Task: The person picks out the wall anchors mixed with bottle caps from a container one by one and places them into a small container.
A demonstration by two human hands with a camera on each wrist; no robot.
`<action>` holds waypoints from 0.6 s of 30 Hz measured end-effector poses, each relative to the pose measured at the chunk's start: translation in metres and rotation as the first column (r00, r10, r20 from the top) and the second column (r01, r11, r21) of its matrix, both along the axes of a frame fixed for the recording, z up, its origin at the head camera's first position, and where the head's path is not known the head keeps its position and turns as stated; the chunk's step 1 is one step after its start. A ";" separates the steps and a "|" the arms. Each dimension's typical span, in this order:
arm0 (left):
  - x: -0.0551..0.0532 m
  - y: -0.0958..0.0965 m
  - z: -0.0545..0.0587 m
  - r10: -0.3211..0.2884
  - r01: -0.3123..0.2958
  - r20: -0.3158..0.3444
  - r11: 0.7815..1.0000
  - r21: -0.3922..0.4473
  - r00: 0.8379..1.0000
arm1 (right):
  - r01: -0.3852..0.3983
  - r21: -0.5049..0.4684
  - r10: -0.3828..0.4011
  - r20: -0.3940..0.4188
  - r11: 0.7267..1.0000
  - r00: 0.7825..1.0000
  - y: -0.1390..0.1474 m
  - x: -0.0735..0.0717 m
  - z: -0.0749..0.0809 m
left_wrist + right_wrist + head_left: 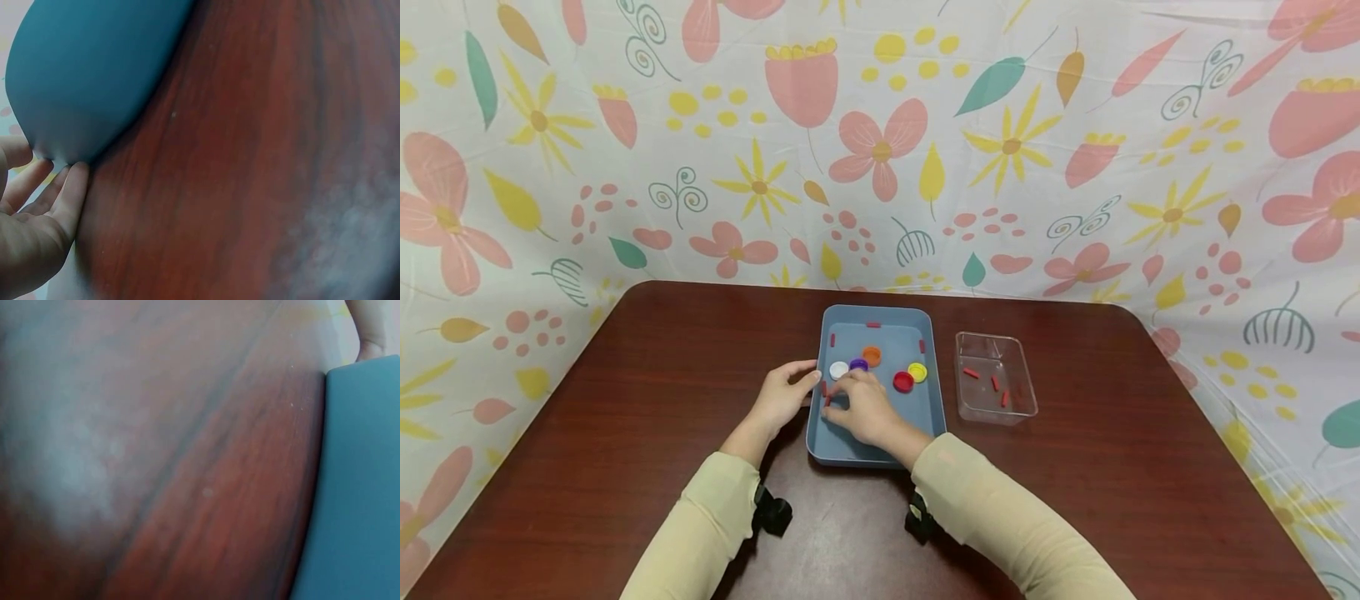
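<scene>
In the head view, a blue-grey tray (876, 457) lies on the table. My left hand (781, 398) rests its fingertips against the tray's left side; the left wrist view shows those fingers (75, 181) touching the outer wall. Over the tray's left part, my right hand (867, 411) pinches a small red stick (827, 402) between thumb and index finger. Just beyond it lies another red stick (823, 388). Round caps lie inside the tray: white (838, 371), purple (859, 364), orange (871, 356), red (903, 382) and yellow (917, 372). The right wrist view does not show the right hand.
More red sticks lie along the tray's edges, such as the far stick (874, 325) and the right-side stick (922, 345). A clear plastic box (996, 414) with several red sticks stands right of the tray. Beyond the brown table (662, 400) hangs a patterned cloth (880, 225).
</scene>
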State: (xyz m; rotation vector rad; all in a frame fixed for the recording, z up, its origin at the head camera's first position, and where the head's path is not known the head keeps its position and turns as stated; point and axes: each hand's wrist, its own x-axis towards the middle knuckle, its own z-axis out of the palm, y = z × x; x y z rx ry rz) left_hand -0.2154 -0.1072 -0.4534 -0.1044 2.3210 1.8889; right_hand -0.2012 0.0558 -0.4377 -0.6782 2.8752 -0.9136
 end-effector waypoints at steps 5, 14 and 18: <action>0.000 0.000 0.000 0.004 -0.004 0.003 1.000 -0.010 1.000 | -0.009 -0.062 0.010 0.017 0.998 1.000 0.003 -0.001 0.001; 0.003 0.002 0.005 0.004 -0.004 0.009 1.000 0.017 1.000 | 0.013 -0.110 -0.009 0.033 0.994 0.999 0.012 -0.001 0.006; 0.002 0.002 0.004 0.001 -0.001 0.014 0.999 0.033 1.000 | 0.025 -0.123 -0.022 0.021 0.992 1.000 0.017 0.000 0.009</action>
